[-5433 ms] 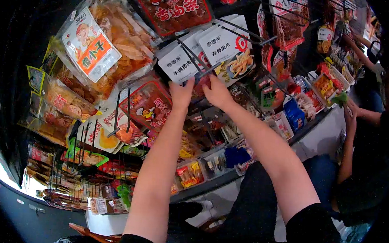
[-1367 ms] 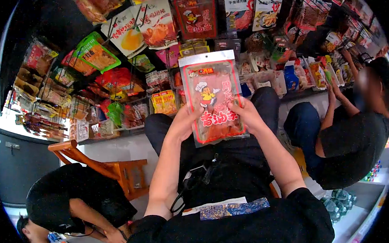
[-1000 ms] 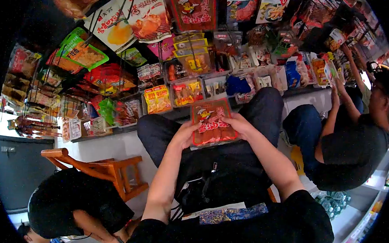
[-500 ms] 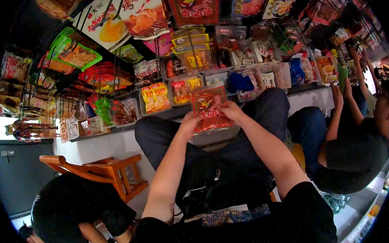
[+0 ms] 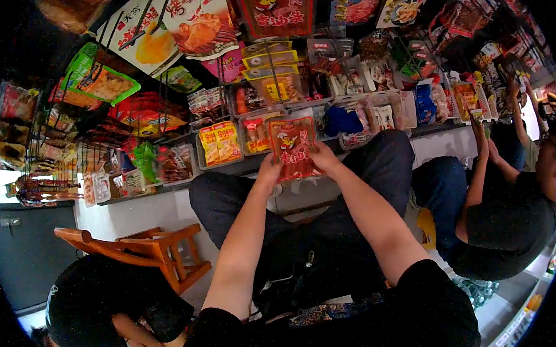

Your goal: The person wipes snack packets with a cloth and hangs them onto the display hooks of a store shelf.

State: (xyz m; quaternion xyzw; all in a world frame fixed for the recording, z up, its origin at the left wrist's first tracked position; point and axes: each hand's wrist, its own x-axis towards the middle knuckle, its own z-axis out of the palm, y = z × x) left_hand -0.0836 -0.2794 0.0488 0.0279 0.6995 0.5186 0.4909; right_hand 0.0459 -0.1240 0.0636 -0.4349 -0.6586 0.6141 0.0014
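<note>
A red snack packet (image 5: 294, 150) with a cartoon figure in a chef's hat is held upright between both of my hands, above my knees. My left hand (image 5: 270, 170) grips its left edge near the bottom. On the opposite edge, my right hand (image 5: 323, 157) pinches the packet. Just behind it stand clear bins with yellow packets (image 5: 220, 143) and red and yellow packets (image 5: 257, 135). A larger red packet (image 5: 274, 8) with a similar figure hangs on the rack above.
Hooks carry white pouches (image 5: 201, 21) and a green pouch (image 5: 99, 81). A wooden chair (image 5: 174, 254) stands at the lower left, beside a bent-over person (image 5: 108, 300). Another person (image 5: 507, 226) sits at the right, hands near the shelf. A grey door (image 5: 28, 253) is at far left.
The red packet, first in front of my chest, has moved away from me toward the bins, still in both hands. Earlier, my hands were at the hanging white-labelled packets. The view has shifted.
</note>
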